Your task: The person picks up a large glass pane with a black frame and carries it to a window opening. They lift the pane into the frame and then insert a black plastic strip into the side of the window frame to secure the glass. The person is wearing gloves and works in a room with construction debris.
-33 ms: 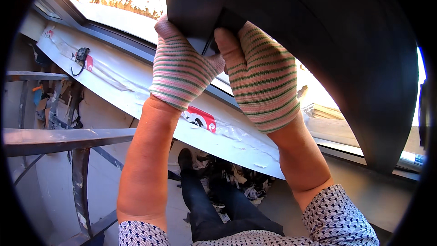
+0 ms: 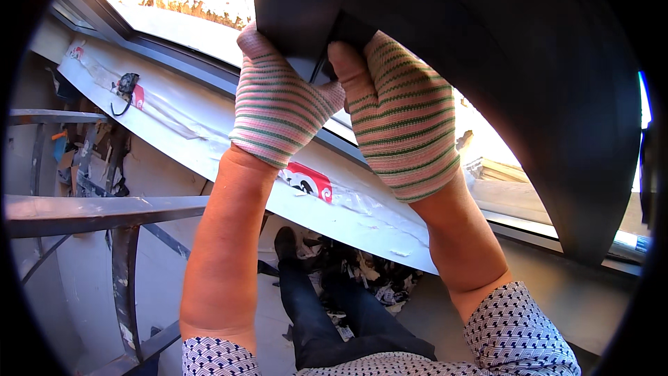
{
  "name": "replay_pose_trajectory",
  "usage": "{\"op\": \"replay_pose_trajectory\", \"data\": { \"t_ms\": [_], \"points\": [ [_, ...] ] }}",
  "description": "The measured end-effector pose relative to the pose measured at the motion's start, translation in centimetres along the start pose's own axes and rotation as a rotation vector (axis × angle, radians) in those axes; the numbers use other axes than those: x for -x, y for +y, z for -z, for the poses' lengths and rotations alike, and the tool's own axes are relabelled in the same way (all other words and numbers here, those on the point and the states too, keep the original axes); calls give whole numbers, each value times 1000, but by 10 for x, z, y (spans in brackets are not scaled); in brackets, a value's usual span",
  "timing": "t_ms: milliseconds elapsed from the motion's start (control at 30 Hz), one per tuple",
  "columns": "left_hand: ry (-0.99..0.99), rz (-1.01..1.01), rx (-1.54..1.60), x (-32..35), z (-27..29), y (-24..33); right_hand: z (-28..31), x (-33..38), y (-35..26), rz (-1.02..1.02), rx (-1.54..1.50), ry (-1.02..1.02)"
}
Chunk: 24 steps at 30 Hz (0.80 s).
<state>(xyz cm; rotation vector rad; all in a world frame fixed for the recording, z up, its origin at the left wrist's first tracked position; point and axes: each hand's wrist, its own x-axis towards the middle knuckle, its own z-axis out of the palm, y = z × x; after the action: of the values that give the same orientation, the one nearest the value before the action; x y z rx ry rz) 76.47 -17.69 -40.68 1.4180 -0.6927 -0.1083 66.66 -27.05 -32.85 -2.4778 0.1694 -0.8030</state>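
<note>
A large dark panel with a smooth face fills the upper right, its edges bent by the lens. My left hand, in a knitted glove striped pink, white and green, closes on its lower left corner. Beside it my right hand, gloved alike, pinches the lower edge near a small black flap or notch. The right thumb lies along the near side. Most of the fingers of both hands are hidden by the panel and gloves.
Below the hands runs a white sill with wrinkled film, and a small black object with a cord on it. A dark window frame stands behind. Metal railing is at left; scraps litter the floor by my legs.
</note>
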Motion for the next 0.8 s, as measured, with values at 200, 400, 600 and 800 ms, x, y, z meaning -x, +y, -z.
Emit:
{"op": "replay_pose_trajectory", "data": {
  "t_ms": [200,400,600,800],
  "points": [
    [-54,150,236,0,-2,-1,4,2,3,43,-20,-53],
    [-59,328,611,0,-1,1,9,11,11,128,23,-177],
    [-84,424,832,-3,1,6,8,16,24,426,535,-128],
    [-159,76,-57,4,15,-7,-12,44,30,89,177,-107]
  ]
}}
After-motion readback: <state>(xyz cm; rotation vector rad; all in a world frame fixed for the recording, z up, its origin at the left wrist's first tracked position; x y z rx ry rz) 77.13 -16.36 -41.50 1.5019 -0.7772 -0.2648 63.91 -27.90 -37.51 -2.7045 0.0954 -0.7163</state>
